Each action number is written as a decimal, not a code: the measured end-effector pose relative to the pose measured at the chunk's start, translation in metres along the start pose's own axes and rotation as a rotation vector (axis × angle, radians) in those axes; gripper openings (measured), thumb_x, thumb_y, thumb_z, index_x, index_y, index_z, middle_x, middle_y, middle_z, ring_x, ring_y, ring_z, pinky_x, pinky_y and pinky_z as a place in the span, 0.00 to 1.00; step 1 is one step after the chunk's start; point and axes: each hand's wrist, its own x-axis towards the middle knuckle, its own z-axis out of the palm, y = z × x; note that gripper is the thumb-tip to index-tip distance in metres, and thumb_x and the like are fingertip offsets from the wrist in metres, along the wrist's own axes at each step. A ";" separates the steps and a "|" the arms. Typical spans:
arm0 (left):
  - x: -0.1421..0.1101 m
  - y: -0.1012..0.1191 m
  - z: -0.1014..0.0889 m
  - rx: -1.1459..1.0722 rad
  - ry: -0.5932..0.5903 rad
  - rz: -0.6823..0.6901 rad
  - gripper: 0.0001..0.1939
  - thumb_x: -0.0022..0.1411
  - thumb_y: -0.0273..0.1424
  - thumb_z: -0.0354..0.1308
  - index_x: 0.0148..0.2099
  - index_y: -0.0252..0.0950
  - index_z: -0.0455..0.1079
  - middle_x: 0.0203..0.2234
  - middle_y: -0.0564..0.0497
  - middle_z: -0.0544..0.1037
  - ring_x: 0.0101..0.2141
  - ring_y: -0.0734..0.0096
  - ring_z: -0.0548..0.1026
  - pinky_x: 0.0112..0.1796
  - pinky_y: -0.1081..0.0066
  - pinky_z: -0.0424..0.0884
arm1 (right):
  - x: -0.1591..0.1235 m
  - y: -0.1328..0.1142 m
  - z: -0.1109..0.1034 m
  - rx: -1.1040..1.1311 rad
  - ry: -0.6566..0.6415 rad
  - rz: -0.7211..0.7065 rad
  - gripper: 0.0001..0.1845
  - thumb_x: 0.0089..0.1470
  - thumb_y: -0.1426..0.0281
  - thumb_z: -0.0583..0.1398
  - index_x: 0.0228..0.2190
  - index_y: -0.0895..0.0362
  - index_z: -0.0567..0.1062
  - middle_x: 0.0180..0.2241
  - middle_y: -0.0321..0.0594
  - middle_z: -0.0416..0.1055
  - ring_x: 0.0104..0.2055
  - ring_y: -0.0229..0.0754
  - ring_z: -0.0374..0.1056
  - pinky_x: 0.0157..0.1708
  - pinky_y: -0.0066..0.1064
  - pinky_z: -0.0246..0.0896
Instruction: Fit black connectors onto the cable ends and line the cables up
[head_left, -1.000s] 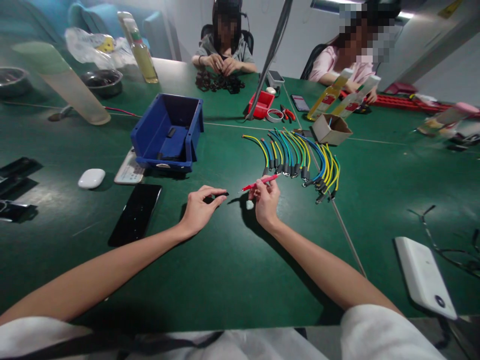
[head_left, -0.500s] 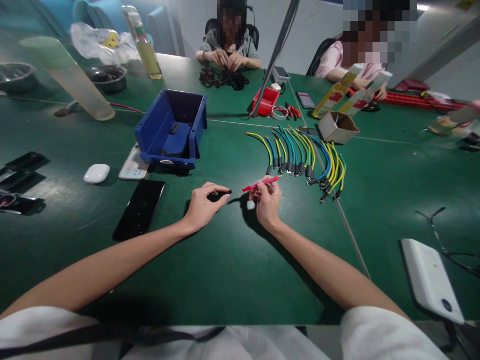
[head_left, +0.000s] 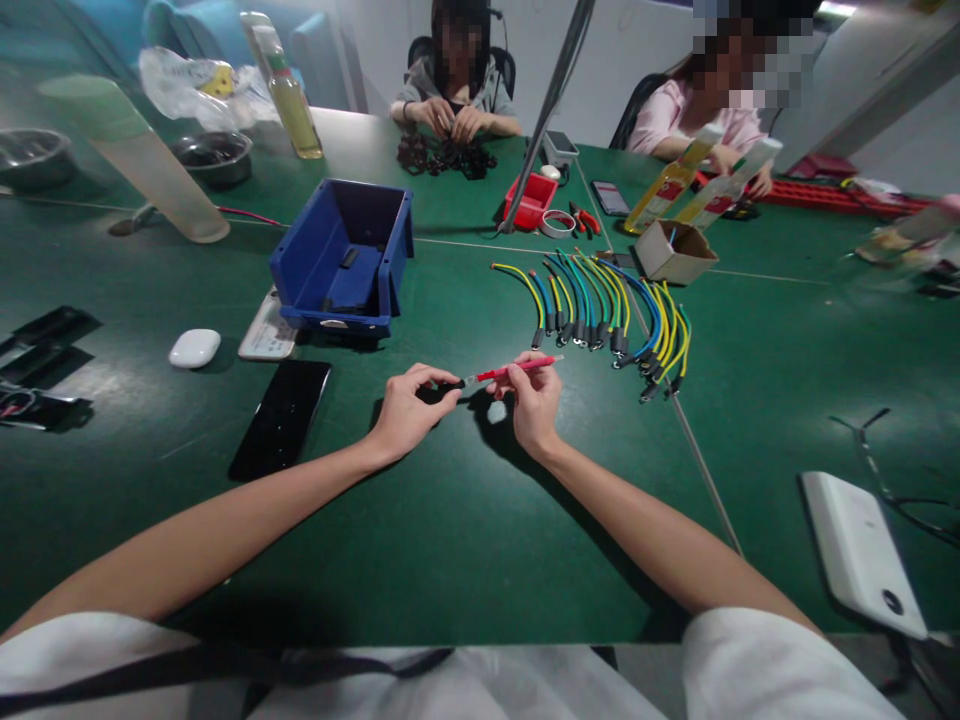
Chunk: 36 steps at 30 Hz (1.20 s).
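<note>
hands meet above the green worktop (head_left: 465,520): right hand (head_left: 534,405) pinches a red wire (head_left: 514,371) level, aiming its tip at a small black part (head_left: 448,385) pinched by the left hand (head_left: 405,410); finished wires (head_left: 600,310) fan behind.

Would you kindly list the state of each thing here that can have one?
left hand: pinching small black piece
right hand: gripping red wire
blue bin: open, nearly empty
black phone: screen dark, flat
cardboard box: open
finished wires: fanned out on table
</note>
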 end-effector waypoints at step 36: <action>0.000 -0.002 0.001 -0.026 0.034 0.037 0.06 0.55 0.30 0.65 0.38 0.37 0.79 0.32 0.49 0.79 0.31 0.70 0.73 0.36 0.68 0.69 | -0.002 0.001 -0.001 -0.029 -0.072 -0.069 0.11 0.55 0.64 0.62 0.33 0.54 0.64 0.22 0.29 0.71 0.23 0.37 0.73 0.21 0.26 0.63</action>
